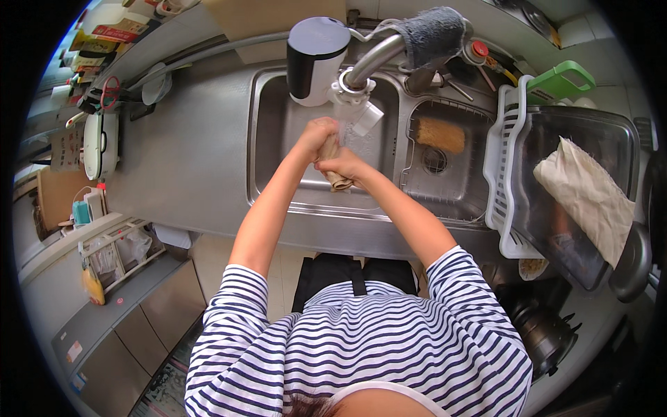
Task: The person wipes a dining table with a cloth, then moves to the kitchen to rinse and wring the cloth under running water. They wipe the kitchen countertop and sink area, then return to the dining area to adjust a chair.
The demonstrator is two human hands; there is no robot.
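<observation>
Over the large steel sink basin [276,151], both my hands grip one rolled, beige cloth [329,149]. My left hand [319,134] is closed round its far part, close to the stream under the faucet [375,60]. Nearer to me, my right hand [346,166] grips the cloth, whose folded end [340,182] sticks out below the fingers. Water runs from the faucet's clear outlet beside my hands. A dark grey cloth [435,36] is wrapped over the spout.
A black-and-white container [317,60] stands at the basin's back edge. The smaller basin to the right holds a tan sponge [440,135] in a wire rack. Further right are a white plastic rack [503,172] and a dark translucent lid or tray with a beige cloth [586,193] on it.
</observation>
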